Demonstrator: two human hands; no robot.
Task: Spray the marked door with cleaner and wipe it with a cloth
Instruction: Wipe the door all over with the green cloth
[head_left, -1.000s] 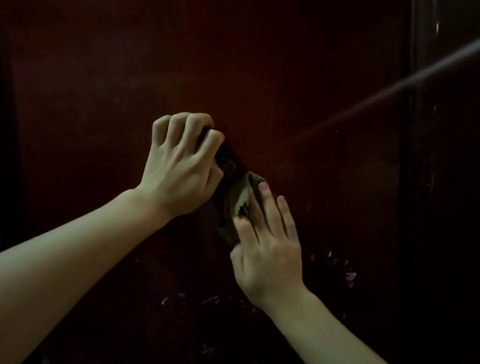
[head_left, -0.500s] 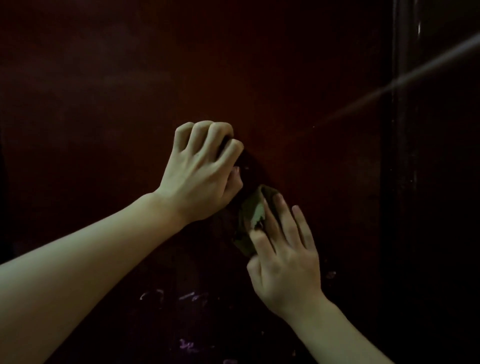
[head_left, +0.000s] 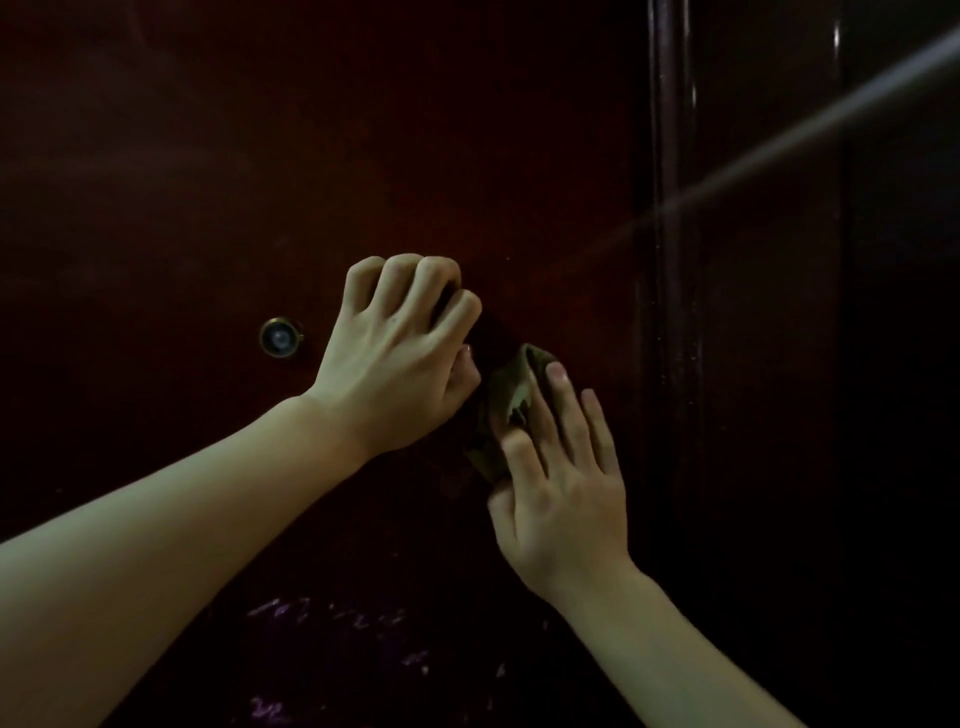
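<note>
Olive cloth (head_left: 506, 410) sits flat on the dark red door (head_left: 467, 156) under the right hand's (head_left: 563, 499) straight fingers; left hand (head_left: 400, 353) is curled, contents unclear.

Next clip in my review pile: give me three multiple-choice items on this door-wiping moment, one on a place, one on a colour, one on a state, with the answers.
1. Where is the peephole relative to the left hand?
A. to its left on the door
B. below the right hand
C. on the frame at the right

2. What colour is the cloth?
A. bright white
B. olive green
C. sky blue

3. How does the right hand meet the cloth?
A. it pinches a corner away from the door
B. it hangs clear of it
C. straight fingers press it flat on the door

Answers: 1 A, the brass ring sits left of the curled left hand. 2 B, the folds showing above the fingers are dull olive. 3 C, the fingers lie stretched over the cloth against the dark red panel.
</note>
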